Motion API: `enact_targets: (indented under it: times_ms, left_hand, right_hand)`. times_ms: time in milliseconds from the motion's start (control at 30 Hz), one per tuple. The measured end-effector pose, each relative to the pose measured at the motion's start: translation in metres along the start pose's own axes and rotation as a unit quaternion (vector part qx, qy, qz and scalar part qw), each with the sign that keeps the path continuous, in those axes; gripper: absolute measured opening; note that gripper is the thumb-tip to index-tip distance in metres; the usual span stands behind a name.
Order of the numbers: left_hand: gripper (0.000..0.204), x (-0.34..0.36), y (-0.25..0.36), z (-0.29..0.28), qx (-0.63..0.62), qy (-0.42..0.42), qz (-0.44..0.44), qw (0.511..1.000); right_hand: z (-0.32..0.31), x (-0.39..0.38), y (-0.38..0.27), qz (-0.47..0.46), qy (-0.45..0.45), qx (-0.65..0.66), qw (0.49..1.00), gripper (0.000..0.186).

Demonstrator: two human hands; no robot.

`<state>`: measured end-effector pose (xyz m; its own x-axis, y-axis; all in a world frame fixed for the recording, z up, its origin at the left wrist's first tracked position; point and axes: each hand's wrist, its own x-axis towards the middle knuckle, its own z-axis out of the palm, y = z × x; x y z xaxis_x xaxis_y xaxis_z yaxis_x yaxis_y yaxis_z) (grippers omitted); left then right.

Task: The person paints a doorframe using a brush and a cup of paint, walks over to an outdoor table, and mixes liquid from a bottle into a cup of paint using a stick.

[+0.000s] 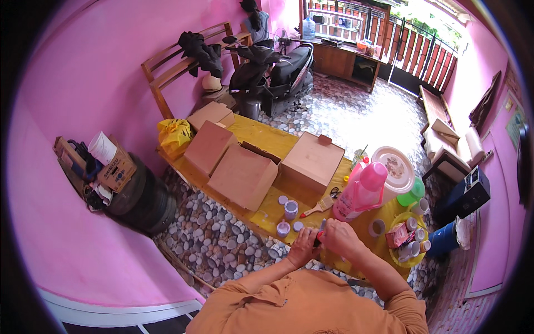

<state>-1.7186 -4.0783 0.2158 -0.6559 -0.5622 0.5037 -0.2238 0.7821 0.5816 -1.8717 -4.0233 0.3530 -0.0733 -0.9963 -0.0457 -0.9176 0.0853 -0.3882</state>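
My left hand (303, 247) and my right hand (340, 238) meet at the near edge of the table. Both are closed on a small black and red object (319, 238), with a thin bluish-grey part standing up between the fingers. Its kind is mostly hidden. Just beyond my left hand are two small open jars, one jar of lilac paint (291, 209) and a nearer jar (283, 228). Their round lids (282, 199) lie beside them. A flat paintbrush (318, 207) with pale bristles and a red handle tip rests beyond my hands, near a pair of scissors (335, 192).
Several brown cardboard boxes (245, 176) cover the left of the yellow-covered table (267, 132). To the right stand a pink thermos (364, 189), a white-lidded tub (394, 167) and a yellow tray (396, 256) of cups. A motorbike (272, 69) and a person (257, 25) are farther off.
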Motion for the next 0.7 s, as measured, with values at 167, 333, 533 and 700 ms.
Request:
enact_targets:
  times_ms: [167,333,533,700]
  left_hand:
    - [0.060,-0.002,0.000,-0.004,-0.005,0.030,0.007,1.000]
    - [0.056,0.000,0.001,-0.007,-0.005,0.048,0.020,0.999]
    - [0.051,0.010,0.009,-0.018,-0.036,0.034,0.018,0.999]
    - [0.048,0.013,0.014,-0.025,-0.028,0.029,0.023,0.999]
  right_hand:
    - [0.004,-0.002,0.000,0.051,-0.008,0.094,0.994,0.030]
    - [0.001,-0.008,0.001,0.089,-0.006,0.166,0.982,0.037]
    - [0.001,-0.015,0.013,0.132,-0.069,0.257,0.955,0.038]
    - [-0.020,-0.019,-0.002,0.091,-0.013,0.214,0.972,0.028]
